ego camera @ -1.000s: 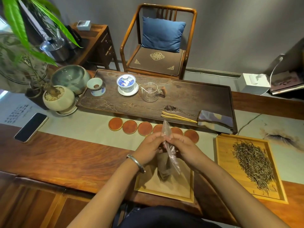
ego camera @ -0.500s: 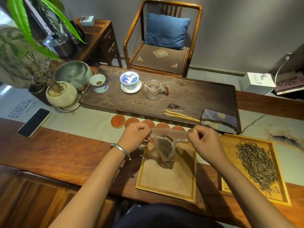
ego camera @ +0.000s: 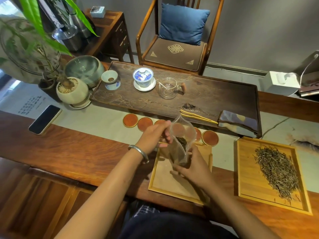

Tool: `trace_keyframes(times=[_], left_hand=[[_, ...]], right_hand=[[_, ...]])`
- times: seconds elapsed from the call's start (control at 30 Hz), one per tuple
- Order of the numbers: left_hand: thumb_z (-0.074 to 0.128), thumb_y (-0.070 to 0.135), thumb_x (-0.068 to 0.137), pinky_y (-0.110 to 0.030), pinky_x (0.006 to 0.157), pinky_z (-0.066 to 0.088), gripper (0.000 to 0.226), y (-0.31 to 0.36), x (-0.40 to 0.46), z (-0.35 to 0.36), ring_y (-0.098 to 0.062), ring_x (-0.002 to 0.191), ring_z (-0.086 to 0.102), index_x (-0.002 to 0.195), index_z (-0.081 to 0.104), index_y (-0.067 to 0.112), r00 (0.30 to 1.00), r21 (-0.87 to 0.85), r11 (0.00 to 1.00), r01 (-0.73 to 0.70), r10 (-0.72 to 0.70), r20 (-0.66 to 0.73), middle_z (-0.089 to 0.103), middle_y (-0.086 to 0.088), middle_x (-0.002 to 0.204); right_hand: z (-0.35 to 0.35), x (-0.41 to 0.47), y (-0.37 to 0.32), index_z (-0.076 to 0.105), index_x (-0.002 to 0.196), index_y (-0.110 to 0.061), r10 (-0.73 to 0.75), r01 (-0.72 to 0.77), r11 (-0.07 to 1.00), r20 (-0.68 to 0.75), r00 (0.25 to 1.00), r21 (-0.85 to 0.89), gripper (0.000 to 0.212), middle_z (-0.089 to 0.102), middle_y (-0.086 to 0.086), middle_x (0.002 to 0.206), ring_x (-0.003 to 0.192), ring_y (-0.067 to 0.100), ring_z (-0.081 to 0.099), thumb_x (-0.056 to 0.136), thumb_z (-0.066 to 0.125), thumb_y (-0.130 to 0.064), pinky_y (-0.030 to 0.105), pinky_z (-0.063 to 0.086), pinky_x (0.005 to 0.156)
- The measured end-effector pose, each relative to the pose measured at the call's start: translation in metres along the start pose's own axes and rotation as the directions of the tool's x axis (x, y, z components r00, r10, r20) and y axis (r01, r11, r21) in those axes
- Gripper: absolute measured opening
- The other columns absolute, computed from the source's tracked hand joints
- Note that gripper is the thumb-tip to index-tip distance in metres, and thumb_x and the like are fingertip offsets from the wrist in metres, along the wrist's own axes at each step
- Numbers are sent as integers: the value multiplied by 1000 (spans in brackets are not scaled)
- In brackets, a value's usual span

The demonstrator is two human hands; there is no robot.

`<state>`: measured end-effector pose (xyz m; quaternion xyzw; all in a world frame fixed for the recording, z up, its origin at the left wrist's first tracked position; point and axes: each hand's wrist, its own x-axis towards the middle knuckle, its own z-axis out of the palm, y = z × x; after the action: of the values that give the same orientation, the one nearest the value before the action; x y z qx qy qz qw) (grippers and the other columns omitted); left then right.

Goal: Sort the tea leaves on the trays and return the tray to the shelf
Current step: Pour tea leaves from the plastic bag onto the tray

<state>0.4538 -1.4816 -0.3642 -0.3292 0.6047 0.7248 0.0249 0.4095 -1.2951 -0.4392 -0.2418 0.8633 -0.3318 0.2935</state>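
Holding a clear plastic bag (ego camera: 181, 144) of dark tea leaves above the near bamboo tray (ego camera: 165, 183), mouth open and tilted away. Left hand (ego camera: 155, 135) pinches the bag's upper rim; right hand (ego camera: 191, 167) cups and grips its base. Second bamboo tray (ego camera: 245, 178) to the right carries a loose heap of pale green tea leaves (ego camera: 276, 171). Round red coasters (ego camera: 130, 120) line up behind; dark wooden tea tray (ego camera: 215, 94) beyond them with a lidded gaiwan (ego camera: 143, 78).

Two bamboo trays (ego camera: 240, 169), six round coasters (ego camera: 130, 120), one plastic bag (ego camera: 179, 145), one phone (ego camera: 44, 119).
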Motion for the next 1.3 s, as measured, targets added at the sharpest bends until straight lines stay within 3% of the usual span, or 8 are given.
trace_keyframes(times=[0.23, 0.33, 0.53, 0.7, 0.87, 1.1, 1.23, 1.3], left_hand=[[42, 17, 95, -26, 61, 47, 26, -28, 0, -24, -17, 60, 60, 72, 53, 11, 978, 97, 981, 169, -154, -137, 60, -7, 68], [44, 13, 95, -24, 59, 47, 18, -45, 0, -31, -17, 64, 59, 83, 56, 8, 982, 199, 964, 175, -154, -113, 61, -7, 74], [67, 20, 84, -15, 52, 50, 29, -57, -1, -29, -16, 80, 59, 109, 56, 10, 990, 212, 971, 110, -126, 62, 61, -9, 97], [74, 26, 77, -27, 96, 46, 64, -59, -2, -23, -12, 117, 52, 133, 42, 23, 939, 289, 957, -7, -93, 332, 53, -2, 128], [77, 32, 75, -6, 82, 44, 49, -70, -19, -18, 12, 100, 57, 117, 52, 37, 886, 372, 926, -64, -118, 447, 64, 24, 109], [73, 49, 69, -12, 74, 43, 41, -117, -48, -12, -2, 101, 60, 107, 62, 41, 960, 379, 924, -54, -57, 275, 65, 15, 112], [70, 34, 81, -3, 54, 40, 9, -147, -68, -6, 8, 64, 62, 74, 66, 29, 981, 346, 937, 46, -108, 162, 68, 22, 66], [68, 30, 84, -3, 41, 32, 35, -156, -76, -4, 11, 41, 50, 51, 56, 27, 991, 355, 933, 63, -100, 87, 53, 24, 40]], right_hand=[[-4, 13, 3, 59, 94, -22, 4, 9, 994, -119, 993, 108, 8, 63, -7, 85, 85, 16, 63, 88, 60, -28, 24, 50, 64], [-11, 6, 3, 55, 116, -11, -35, 79, 971, -193, 981, 225, 27, 63, -1, 101, 95, 11, 61, 90, 60, -10, 29, 52, 79], [-21, -7, -1, 63, 97, -21, 125, -8, 911, -256, 959, 411, 19, 65, -1, 83, 71, 0, 62, 85, 61, -6, 17, 50, 60], [-25, -22, -2, 67, 97, -21, 153, -34, 847, -183, 971, 531, 18, 70, -5, 87, 81, 9, 64, 87, 56, -11, 30, 50, 75], [-13, -33, -1, 67, 94, -11, 185, -89, 806, -105, 977, 585, 19, 69, 1, 96, 95, 22, 63, 88, 51, -5, 40, 49, 83], [11, -76, 10, 60, 108, -30, 227, -212, 777, 50, 973, 593, 29, 70, -5, 100, 87, 9, 69, 84, 61, -46, 22, 54, 69], [27, -103, 21, 53, 110, -21, 269, -326, 793, 184, 945, 516, 50, 66, -2, 101, 82, 8, 68, 77, 61, -58, 21, 53, 63], [34, -110, 25, 50, 110, -15, 308, -382, 776, 227, 924, 503, 38, 65, 4, 97, 68, 11, 68, 87, 62, -43, 23, 53, 55]])
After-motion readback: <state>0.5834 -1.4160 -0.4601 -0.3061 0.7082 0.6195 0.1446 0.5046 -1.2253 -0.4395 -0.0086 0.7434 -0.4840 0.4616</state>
